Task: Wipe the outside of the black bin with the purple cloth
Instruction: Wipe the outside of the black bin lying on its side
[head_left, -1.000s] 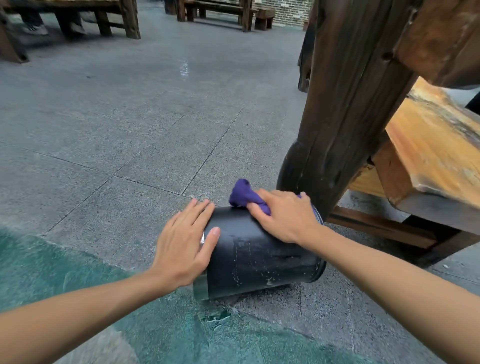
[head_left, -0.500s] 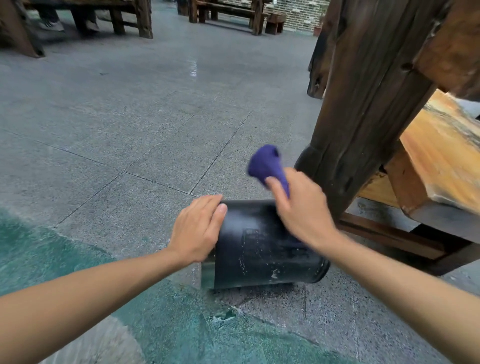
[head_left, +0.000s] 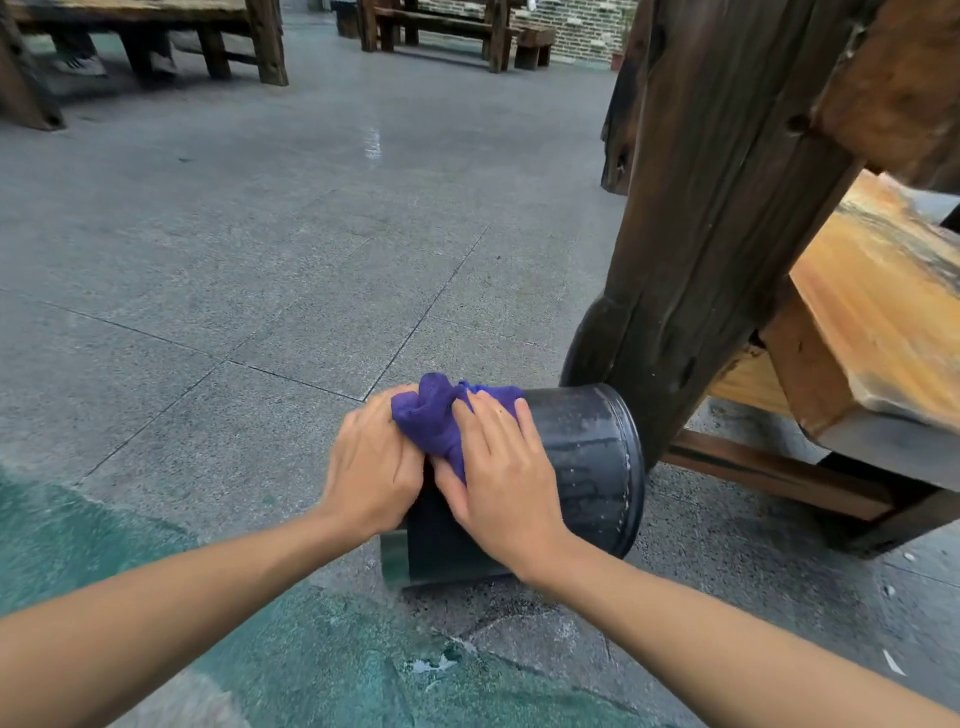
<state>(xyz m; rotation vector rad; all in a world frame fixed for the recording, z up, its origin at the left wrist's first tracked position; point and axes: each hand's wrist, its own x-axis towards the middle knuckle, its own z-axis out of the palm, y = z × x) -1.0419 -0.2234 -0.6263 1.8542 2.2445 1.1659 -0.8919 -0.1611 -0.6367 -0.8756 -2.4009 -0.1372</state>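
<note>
The black bin (head_left: 592, 467) lies on its side on the stone floor, its rim toward the right and its base toward the left. A crumpled purple cloth (head_left: 434, 421) rests on the bin's upper side. My right hand (head_left: 506, 483) lies flat on the cloth and presses it against the bin. My left hand (head_left: 374, 467) grips the bin's base end, touching the cloth's left edge. The bin's surface shows streaks and pale specks.
A thick dark wooden leg (head_left: 691, 249) of a table stands right behind the bin, with a wooden bench (head_left: 872, 322) and a low crossbar (head_left: 769, 473) to the right. Grey floor tiles (head_left: 234, 249) stretch to the left and beyond. More wooden benches (head_left: 452, 31) stand far back.
My right hand had lifted the cloth off the bin half a second ago; it has come back down onto the bin nearer the base. My left hand has closed in beside it.
</note>
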